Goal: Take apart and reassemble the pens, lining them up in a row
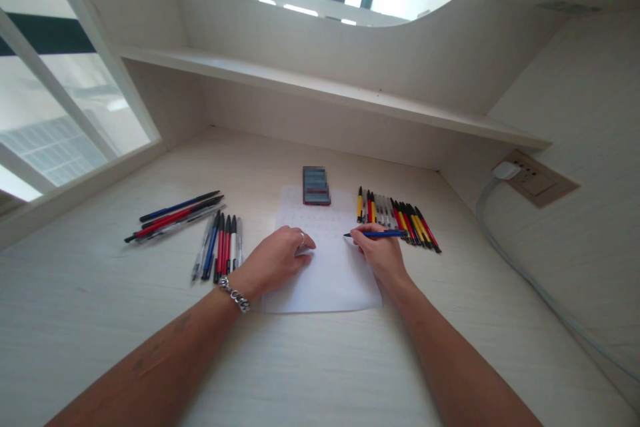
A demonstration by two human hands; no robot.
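A white sheet of paper (330, 267) lies on the pale wooden desk (320, 360) in front of me. My right hand (380, 250) is closed round a blue pen (377, 234), which lies nearly level with its tip pointing left over the sheet. My left hand (277, 257), with a ring and a chain bracelet, rests curled on the paper's left part and holds nothing I can see. A row of several red, yellow and black pens (400, 219) lies just right of the sheet, beside my right hand.
Two more groups of pens lie to the left: one row (220, 247) near my left wrist, another slanted pile (175, 217) farther left. A small dark blurred block (316, 185) sits at the paper's far edge. A shelf (325, 90) overhangs the desk; a wall socket (535, 179) with a cable is at right.
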